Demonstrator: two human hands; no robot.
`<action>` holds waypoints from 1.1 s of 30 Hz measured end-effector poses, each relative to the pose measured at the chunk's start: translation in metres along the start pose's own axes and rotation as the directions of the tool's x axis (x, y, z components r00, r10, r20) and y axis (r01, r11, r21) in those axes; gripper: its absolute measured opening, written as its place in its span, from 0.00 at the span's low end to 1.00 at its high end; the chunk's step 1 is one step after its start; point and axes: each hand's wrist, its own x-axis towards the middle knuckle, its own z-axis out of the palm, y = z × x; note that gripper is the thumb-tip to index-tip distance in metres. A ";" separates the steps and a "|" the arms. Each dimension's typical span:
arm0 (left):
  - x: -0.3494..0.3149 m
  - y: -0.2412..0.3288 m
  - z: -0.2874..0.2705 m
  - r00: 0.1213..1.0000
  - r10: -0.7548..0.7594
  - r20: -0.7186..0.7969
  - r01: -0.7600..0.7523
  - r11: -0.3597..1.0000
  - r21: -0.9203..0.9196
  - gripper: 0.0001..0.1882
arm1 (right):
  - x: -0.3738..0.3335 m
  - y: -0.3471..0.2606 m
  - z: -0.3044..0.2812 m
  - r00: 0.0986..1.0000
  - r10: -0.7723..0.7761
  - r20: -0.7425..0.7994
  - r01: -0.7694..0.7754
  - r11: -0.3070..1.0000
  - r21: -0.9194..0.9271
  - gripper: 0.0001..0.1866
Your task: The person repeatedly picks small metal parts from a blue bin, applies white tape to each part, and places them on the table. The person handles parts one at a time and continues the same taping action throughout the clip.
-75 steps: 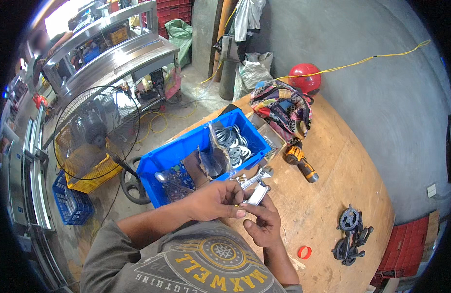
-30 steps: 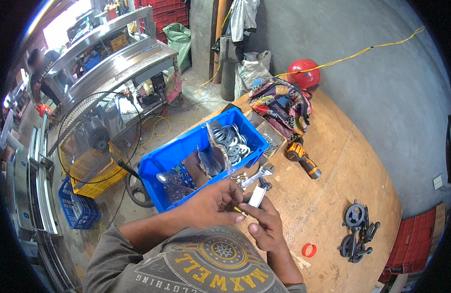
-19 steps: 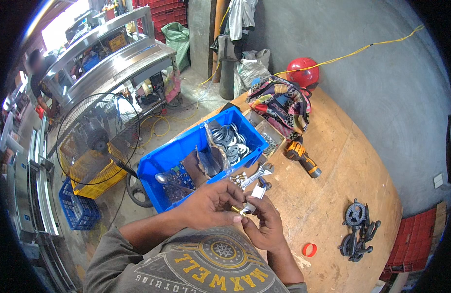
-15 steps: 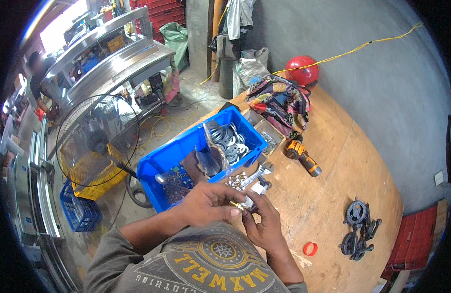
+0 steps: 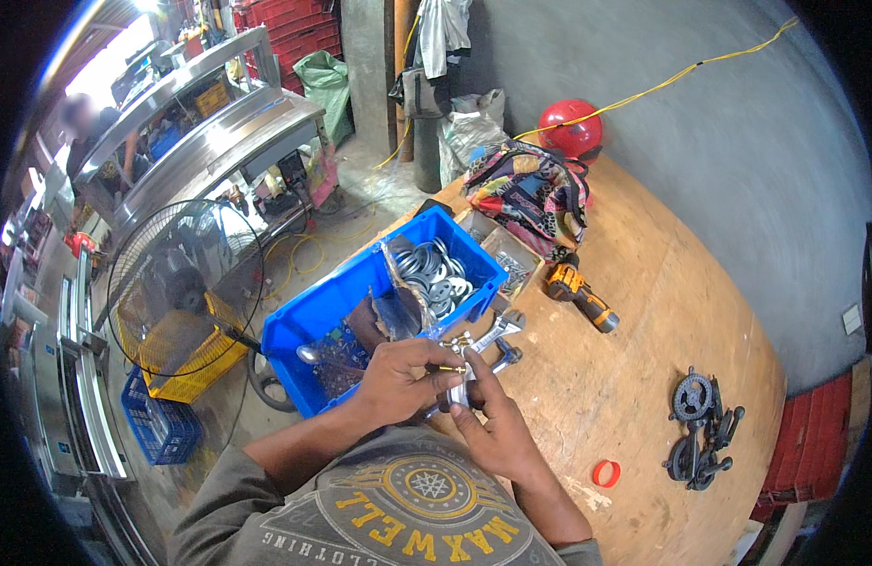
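Note:
My left hand [image 5: 403, 379] is closed, pinching a small brass-coloured pin or screw [image 5: 451, 369] between thumb and fingertips. Close against it, my right hand [image 5: 497, 429] grips a pale metal part [image 5: 462, 389], whose exact kind is hidden by the fingers. Both hands meet in front of my body, by the table edge. Just beyond them lie an adjustable wrench [image 5: 501, 328], a dark-headed tool [image 5: 508, 355] and some small shiny fittings [image 5: 462, 341]. A long blue bin [image 5: 294, 377] stands to the left, with flat metal rings [image 5: 439, 274] in its far compartment.
On the wooden table [image 5: 634, 283] lie an orange-black cordless drill [image 5: 584, 297], a red ring [image 5: 605, 474], black wheeled parts [image 5: 697, 429], a tray of screws [image 5: 514, 264] and a patterned cloth bag [image 5: 530, 193]. A fan [image 5: 186, 283] stands left; a person [image 5: 101, 156] is farther back.
My right hand has turned and now grips the pale metal part, fingers upward. The brass piece, earlier between both hands, is in my left fingertips beside it. The view has shifted slightly.

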 end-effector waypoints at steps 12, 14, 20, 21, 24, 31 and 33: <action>-0.009 -0.007 0.005 0.861 -0.478 0.173 0.501 0.744 -0.442 0.13 | 0.002 0.012 0.002 0.993 0.119 -0.017 -0.118 0.992 0.036 0.31; -0.007 -0.007 0.000 0.816 -0.539 0.210 0.574 0.709 -0.409 0.12 | 0.000 0.016 0.004 0.991 0.129 -0.021 -0.126 0.987 0.100 0.31; -0.010 0.002 -0.009 0.792 -0.537 0.291 0.606 0.631 -0.484 0.15 | -0.005 0.019 0.005 0.990 0.138 -0.004 -0.132 0.952 0.275 0.31; -0.011 0.002 -0.010 0.795 -0.538 0.279 0.602 0.645 -0.472 0.15 | -0.006 0.019 0.005 0.991 0.137 0.000 -0.132 0.956 0.263 0.32; -0.012 0.001 -0.009 0.808 -0.537 0.244 0.583 0.667 -0.463 0.16 | -0.007 0.018 0.004 0.988 0.152 0.027 -0.154 0.955 0.253 0.33; -0.019 0.008 -0.001 0.958 -0.284 0.032 0.285 0.957 -0.045 0.19 | -0.009 0.009 -0.002 0.987 0.106 0.120 -0.149 0.880 0.451 0.40; -0.020 0.011 0.000 0.962 -0.266 0.063 0.259 0.961 0.101 0.20 | -0.009 0.005 -0.008 0.982 0.121 0.147 -0.180 0.838 0.516 0.40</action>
